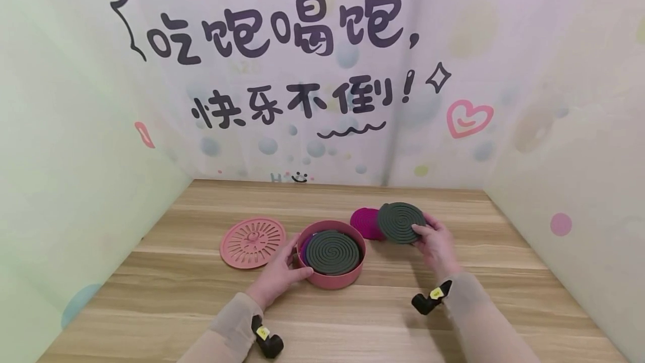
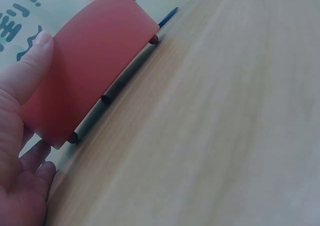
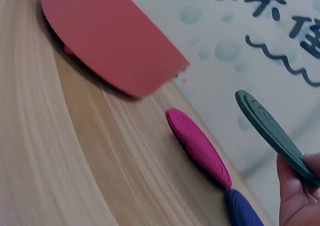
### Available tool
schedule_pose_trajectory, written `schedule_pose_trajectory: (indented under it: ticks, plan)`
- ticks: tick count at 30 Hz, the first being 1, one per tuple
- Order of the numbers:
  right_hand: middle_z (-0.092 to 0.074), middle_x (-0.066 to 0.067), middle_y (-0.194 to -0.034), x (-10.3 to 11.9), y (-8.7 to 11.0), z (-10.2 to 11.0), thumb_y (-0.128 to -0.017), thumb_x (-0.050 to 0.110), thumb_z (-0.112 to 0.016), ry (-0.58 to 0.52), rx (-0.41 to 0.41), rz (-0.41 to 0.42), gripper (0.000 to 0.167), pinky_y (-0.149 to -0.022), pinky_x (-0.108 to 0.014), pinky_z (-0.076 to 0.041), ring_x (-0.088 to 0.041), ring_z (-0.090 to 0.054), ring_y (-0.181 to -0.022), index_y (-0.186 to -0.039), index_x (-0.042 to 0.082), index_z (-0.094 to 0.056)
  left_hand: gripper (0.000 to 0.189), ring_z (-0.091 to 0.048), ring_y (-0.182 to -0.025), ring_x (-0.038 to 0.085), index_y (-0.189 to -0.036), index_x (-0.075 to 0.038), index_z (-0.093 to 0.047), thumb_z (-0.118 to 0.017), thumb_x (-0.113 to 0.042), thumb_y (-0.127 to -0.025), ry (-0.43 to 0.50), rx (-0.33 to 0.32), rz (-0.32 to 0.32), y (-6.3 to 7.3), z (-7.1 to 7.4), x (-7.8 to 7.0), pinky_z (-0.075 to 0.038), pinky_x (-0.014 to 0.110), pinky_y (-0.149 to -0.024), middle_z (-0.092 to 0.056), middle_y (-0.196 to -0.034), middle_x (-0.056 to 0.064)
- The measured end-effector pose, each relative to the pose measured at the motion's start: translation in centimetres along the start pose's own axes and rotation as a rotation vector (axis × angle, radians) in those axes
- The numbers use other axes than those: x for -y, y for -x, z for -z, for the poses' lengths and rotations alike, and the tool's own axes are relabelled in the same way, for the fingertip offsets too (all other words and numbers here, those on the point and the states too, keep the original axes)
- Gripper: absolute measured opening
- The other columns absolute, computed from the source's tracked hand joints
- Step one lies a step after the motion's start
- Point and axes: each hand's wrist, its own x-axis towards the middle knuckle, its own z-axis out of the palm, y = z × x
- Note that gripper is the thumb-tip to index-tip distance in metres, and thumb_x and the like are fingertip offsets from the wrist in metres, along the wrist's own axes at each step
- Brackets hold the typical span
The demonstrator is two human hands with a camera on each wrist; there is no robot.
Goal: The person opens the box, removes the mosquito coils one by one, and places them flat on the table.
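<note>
A round pink mosquito coil box (image 1: 335, 282) stands uncovered on the table, with a dark green mosquito coil (image 1: 330, 252) lying on top inside. A purple edge (image 1: 304, 246) peeks out beneath that coil. My left hand (image 1: 277, 276) holds the box at its left side, thumb along the front wall. To the right, my right hand (image 1: 437, 246) pinches another dark green mosquito coil (image 1: 400, 222) by its right edge, raised above the table. Behind this one lies a magenta coil (image 1: 364, 223), partly covered in the head view. A dark blue coil (image 3: 242, 211) adjoins the magenta one in the right wrist view.
The slotted pink lid (image 1: 239, 256) lies flat on the wooden table (image 1: 353, 324), left of the box. Small feet (image 2: 73, 137) raise the box off the tabletop. A printed cloth wall (image 1: 302, 156) closes off the back, and pale walls flank both sides.
</note>
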Motion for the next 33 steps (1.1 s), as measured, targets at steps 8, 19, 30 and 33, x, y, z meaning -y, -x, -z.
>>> schedule_pose_trajectory:
  ticks: [8, 19, 30, 33]
  plan:
    - [-0.065, 0.008, -0.092, 1.2, -0.5, 3.2, -0.094, -0.006, -0.053, -0.101, -0.099, -0.048, 0.057, -0.054, -0.019, -0.052, -0.005, -0.064, -0.073, -0.144, 0.010, -0.032, 0.089, -0.028, -0.140, 0.036, -0.152, -0.013, -0.026, -0.078, -0.022, -0.081, 0.002, -0.003, 0.013, 0.1, -0.1, -0.3, -0.026, 0.050, -0.113, -0.027, -0.154, 0.014]
    - [-0.057, 0.003, -0.107, 1.8, -1.5, 6.2, -0.092, -0.008, -0.054, -0.193, -0.278, -0.039, 0.060, -0.050, -0.019, -0.050, -0.005, -0.062, -0.074, -0.143, 0.013, -0.031, 0.083, -0.029, -0.139, 0.038, -0.151, -0.007, -0.027, -0.075, -0.013, -0.084, 0.028, 0.010, 0.016, 1.4, -0.2, -3.2, -0.026, 0.052, -0.112, -0.029, -0.153, 0.017]
    - [-0.029, 0.000, -0.154, 1.9, -2.1, 7.7, -0.090, -0.011, -0.050, -0.260, -0.408, -0.061, 0.074, -0.065, -0.019, -0.055, -0.004, -0.052, -0.110, -0.153, 0.019, -0.024, 0.088, -0.029, -0.140, 0.035, -0.152, -0.016, -0.027, -0.078, -0.024, -0.081, 0.016, 0.007, 0.011, 0.0, -0.1, 0.1, -0.026, 0.049, -0.113, -0.027, -0.154, 0.012]
    - [-0.023, 0.004, -0.156, 1.8, -2.3, 8.0, -0.090, -0.010, -0.051, -0.266, -0.473, -0.075, 0.074, -0.068, -0.019, -0.054, -0.007, -0.042, -0.122, -0.153, 0.021, -0.026, 0.089, -0.029, -0.140, 0.034, -0.152, -0.018, -0.027, -0.079, -0.028, -0.081, 0.012, 0.013, 0.003, 0.0, 0.0, 0.1, -0.026, 0.049, -0.113, -0.028, -0.154, 0.011]
